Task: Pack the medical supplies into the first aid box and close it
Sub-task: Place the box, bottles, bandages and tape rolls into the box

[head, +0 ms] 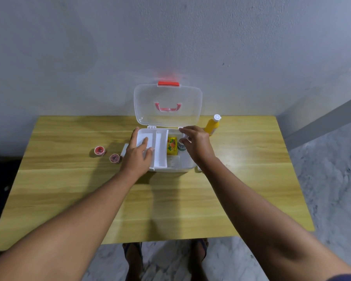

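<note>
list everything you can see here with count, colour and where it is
first aid box: 1, clear white, middle of the table, open
lid: 1, clear with red latch and red handle, standing upright behind the box
inner tray: 1, white, over the left part of the box
yellow carton: 1, yellow with a fruit print, inside the box
small bottle: 1, white with green bands, inside the box beside the carton
yellow bottle: 1, yellow with white cap, on the table right of the box
round tins: 2, red, on the table left of the box
table: 1, light wood, against the wall
left hand: 1, on the inner tray
right hand: 1, over the right side of the box
</note>
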